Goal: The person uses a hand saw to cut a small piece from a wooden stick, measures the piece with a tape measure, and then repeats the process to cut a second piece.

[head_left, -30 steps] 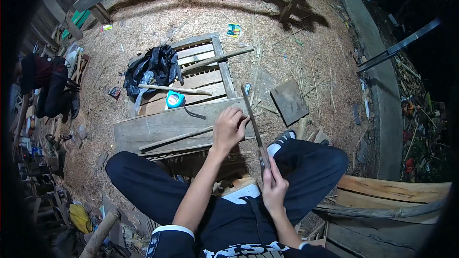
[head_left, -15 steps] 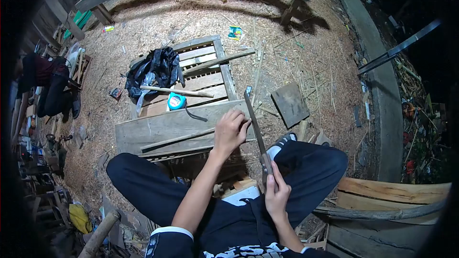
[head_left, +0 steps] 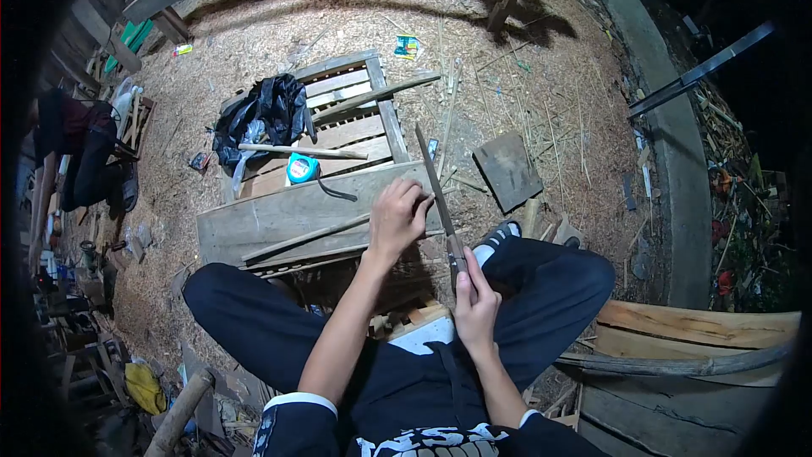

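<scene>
Person sits low on sawdust-covered ground, legs apart, w/ a wide grey plank (head_left: 279,218) across a slatted pallet (head_left: 351,123) just beyond the knees. Right hand (head_left: 475,309) is closed tight around the handle of a long knife (head_left: 436,195), blade running up and away, tip toward the far side. Left hand (head_left: 397,216) sits at the plank's right end, fingers curled shut on what looks like a thin bamboo strip (head_left: 309,237) lying along the plank; exact pinch point can't be made out.

Risks, as judged from here:
- Blade edge runs just beside the left fingers. A slip or a sudden give in the strip could bring it onto them.
- Blade also runs over the right leg and shoe (head_left: 495,241); a pull toward the body ends there.
- Strip is thin and springy, may split off-line or whip out of the grip.
- Plank rests loose on the slats, could rock under pressure.
- Tape measure (head_left: 302,169) and a loose stick (head_left: 300,151) lie on the pallet just past the plank, beside a black bag (head_left: 266,114); a jolt could send them rolling.
</scene>
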`<state>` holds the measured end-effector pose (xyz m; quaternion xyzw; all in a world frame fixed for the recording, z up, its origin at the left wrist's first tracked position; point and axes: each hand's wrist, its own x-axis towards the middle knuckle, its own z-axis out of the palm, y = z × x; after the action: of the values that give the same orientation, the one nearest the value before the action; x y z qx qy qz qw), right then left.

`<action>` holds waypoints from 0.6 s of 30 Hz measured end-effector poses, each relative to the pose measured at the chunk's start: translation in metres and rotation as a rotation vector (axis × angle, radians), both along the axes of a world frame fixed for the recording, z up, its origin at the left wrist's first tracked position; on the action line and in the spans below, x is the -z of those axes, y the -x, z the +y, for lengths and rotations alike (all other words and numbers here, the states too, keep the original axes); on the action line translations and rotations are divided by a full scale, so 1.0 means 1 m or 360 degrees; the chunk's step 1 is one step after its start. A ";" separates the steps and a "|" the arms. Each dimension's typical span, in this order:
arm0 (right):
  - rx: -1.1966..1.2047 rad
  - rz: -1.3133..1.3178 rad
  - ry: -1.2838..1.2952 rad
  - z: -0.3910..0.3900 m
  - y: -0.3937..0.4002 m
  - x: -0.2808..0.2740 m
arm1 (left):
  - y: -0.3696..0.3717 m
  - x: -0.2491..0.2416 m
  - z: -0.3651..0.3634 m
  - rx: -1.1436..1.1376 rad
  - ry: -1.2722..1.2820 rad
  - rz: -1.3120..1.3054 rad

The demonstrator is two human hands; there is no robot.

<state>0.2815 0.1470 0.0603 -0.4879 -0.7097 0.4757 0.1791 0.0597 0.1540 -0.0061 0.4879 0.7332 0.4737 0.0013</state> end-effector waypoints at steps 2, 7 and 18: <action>-0.0046 0.0119 -0.0195 -0.002 -0.012 0.004 | 0.001 -0.003 0.001 0.0001 -0.0016 -0.0003; -0.0022 0.0169 -0.0303 -0.017 -0.030 0.005 | 0.001 0.001 0.001 0.0021 -0.0046 -0.0014; -0.0024 0.0193 -0.0284 -0.006 -0.012 0.003 | 0.001 0.000 0.000 0.0043 -0.0015 -0.0036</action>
<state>0.2934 0.1410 0.0573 -0.4350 -0.7407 0.4405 0.2609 0.0588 0.1543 -0.0065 0.4923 0.7242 0.4827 0.0137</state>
